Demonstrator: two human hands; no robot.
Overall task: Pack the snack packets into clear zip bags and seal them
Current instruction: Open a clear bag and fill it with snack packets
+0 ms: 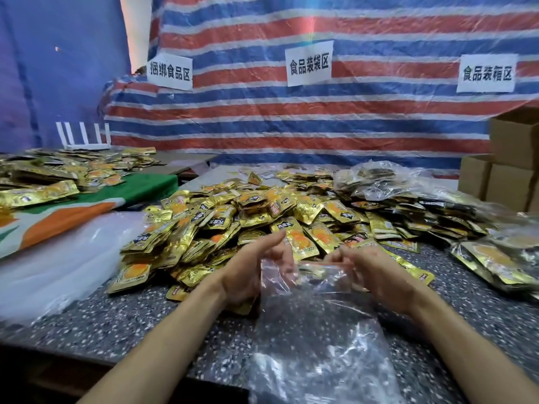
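Head view: a speckled table (pixel 116 325) carries a wide heap of gold snack packets (pixel 262 217). Just in front of the heap lies a clear zip bag (pixel 306 310), its long axis running away from the person and its mouth toward the heap. The left hand (pixel 250 272) and right hand (pixel 376 272) each pinch one end of that mouth.

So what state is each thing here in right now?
clear zip bag: looks empty, held at its top edge
left hand: grips the bag's top left corner
right hand: pinches the bag's top right corner
snack packets: loose heap on the table, unpacked
filled bags: packets inside, lying at the right
cardboard boxes: stacked at the far right
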